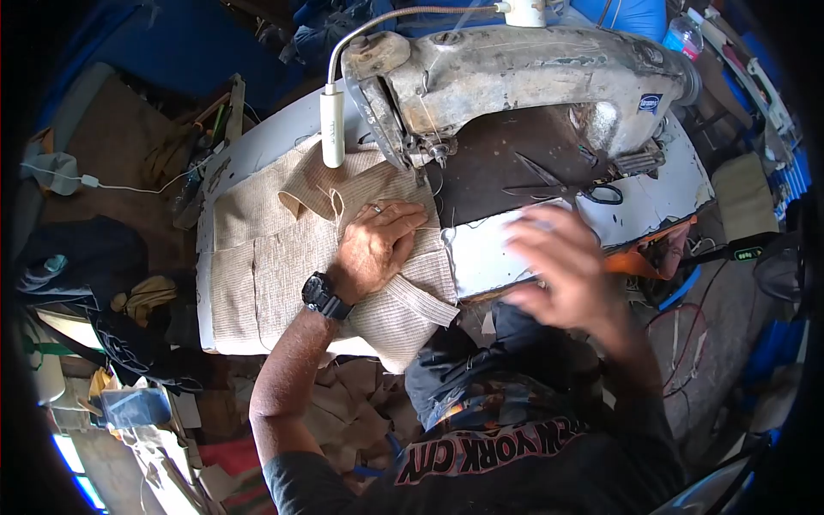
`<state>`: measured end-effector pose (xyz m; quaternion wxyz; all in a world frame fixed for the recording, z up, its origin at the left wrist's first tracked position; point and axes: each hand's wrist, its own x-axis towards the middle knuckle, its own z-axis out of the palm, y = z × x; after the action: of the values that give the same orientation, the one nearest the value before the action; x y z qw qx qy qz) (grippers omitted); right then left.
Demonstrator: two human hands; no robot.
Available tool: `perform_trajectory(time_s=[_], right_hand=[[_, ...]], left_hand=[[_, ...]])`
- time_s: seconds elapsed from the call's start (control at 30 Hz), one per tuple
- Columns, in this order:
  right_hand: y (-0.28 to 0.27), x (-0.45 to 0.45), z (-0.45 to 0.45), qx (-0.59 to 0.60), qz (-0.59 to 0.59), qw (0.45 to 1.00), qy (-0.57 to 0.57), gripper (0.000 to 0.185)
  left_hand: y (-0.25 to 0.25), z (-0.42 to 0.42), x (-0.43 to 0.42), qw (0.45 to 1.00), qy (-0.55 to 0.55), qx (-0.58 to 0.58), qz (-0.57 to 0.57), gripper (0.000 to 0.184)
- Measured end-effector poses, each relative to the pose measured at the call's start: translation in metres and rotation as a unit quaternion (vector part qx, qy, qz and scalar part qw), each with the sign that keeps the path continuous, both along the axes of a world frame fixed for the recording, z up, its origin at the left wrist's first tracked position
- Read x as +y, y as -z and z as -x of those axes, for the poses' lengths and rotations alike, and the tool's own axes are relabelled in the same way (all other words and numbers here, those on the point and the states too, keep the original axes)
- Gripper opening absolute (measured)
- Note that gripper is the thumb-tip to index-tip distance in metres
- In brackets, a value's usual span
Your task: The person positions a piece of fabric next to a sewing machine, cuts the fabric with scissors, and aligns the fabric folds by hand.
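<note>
Beige ribbed fabric [287,292] with sewn seams covers the left part of the white sewing table. My left hand [378,245], with a black watch above it, lies palm down on this fabric, fingers stretched toward the needle area. A narrow fabric strip [421,302] sticks out below that hand. My right hand [558,266] is in the air over the table's front edge, blurred by motion, its thumb and fingers apart and nothing visible between them. The worn grey sewing machine [515,73] stands behind, its needle and presser foot [439,154] just beyond my left fingertips.
Scissors [541,182] with black handles lie on the dark machine bed. A white lamp [332,129] on a bent metal neck hangs over the fabric. A plastic bottle [683,36] stands at the back right. Fabric scraps [360,403] lie below the table.
</note>
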<state>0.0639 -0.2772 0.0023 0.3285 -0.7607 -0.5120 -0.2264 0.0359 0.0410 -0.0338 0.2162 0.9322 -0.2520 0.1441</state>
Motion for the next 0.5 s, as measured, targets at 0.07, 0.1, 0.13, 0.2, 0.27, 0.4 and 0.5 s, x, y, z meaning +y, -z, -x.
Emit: perform_trajectory(time_s=[0.07,0.1,0.13,0.2,0.27,0.4,0.5], right_hand=[[-0.037,-0.042,-0.026,-0.025,-0.056,0.997,0.037,0.032],[-0.053,-0.063,-0.037,-0.017,-0.069,0.992,0.107,0.024],[-0.062,-0.085,-0.061,0.000,-0.108,0.979,0.172,0.021],[-0.085,-0.124,-0.122,0.024,-0.173,0.944,0.279,0.032],[-0.111,-0.161,-0.189,-0.010,-0.152,0.929,0.337,0.035],[-0.123,-0.219,-0.301,0.081,-0.008,0.907,0.413,0.053],[-0.103,-0.233,-0.348,0.165,0.068,0.892,0.415,0.068]], left_hand=[[0.001,-0.001,0.001,1.000,-0.003,0.012,0.000,0.030],[0.002,-0.001,0.001,1.000,-0.005,0.009,-0.001,0.031],[0.002,-0.001,0.001,1.000,-0.007,0.005,-0.003,0.031],[0.005,-0.003,0.002,1.000,-0.011,-0.005,0.006,0.030],[0.002,-0.002,0.002,1.000,-0.013,-0.010,0.011,0.029],[-0.013,-0.002,-0.001,0.999,-0.028,0.031,-0.008,0.033],[-0.015,-0.011,0.010,0.998,-0.033,0.058,0.018,0.033]])
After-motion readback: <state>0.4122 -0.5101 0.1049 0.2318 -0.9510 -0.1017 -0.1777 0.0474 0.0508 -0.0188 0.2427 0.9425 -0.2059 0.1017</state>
